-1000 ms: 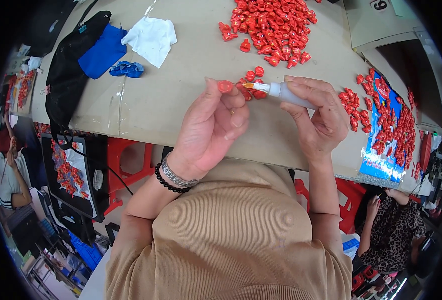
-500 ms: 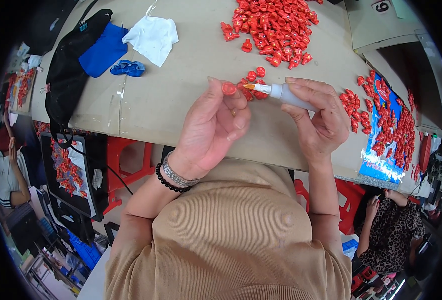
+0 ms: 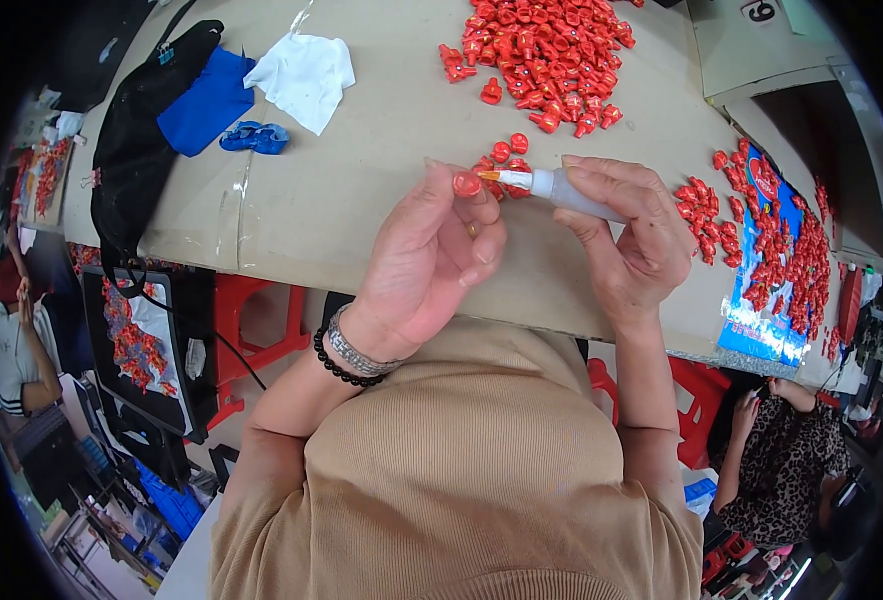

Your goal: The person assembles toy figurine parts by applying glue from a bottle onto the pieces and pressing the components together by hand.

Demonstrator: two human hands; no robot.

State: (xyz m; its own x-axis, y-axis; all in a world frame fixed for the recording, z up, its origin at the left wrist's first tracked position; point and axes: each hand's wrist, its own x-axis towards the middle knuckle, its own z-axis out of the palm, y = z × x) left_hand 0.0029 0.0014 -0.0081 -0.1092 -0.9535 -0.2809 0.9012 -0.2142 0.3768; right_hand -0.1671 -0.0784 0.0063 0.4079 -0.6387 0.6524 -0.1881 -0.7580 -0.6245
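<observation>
Between thumb and fingers, my left hand (image 3: 430, 245) pinches a small red plastic piece (image 3: 468, 184), its rounded hollow-looking side toward me. My right hand (image 3: 637, 225) grips a whitish squeeze bottle (image 3: 580, 192) lying sideways, its orange-tipped nozzle pointing left. The tip is at the red piece's right edge; whether it touches, I cannot tell. Just behind the nozzle lie a few loose red pieces (image 3: 519, 144), partly covered by it. Farther back is a big heap of red plastic figure parts (image 3: 552, 60).
More red parts (image 3: 792, 260) lie on a blue printed sheet (image 3: 762, 325) at the right. At the back left are a white cloth (image 3: 304, 80), a blue cloth (image 3: 207, 100), a blue object (image 3: 255, 137) and a black bag (image 3: 132, 160). A co-worker (image 3: 782, 460) sits at lower right.
The red piece in my left hand has shifted slightly right and down. My right hand with the bottle has moved slightly left, bringing the tip up to the piece.
</observation>
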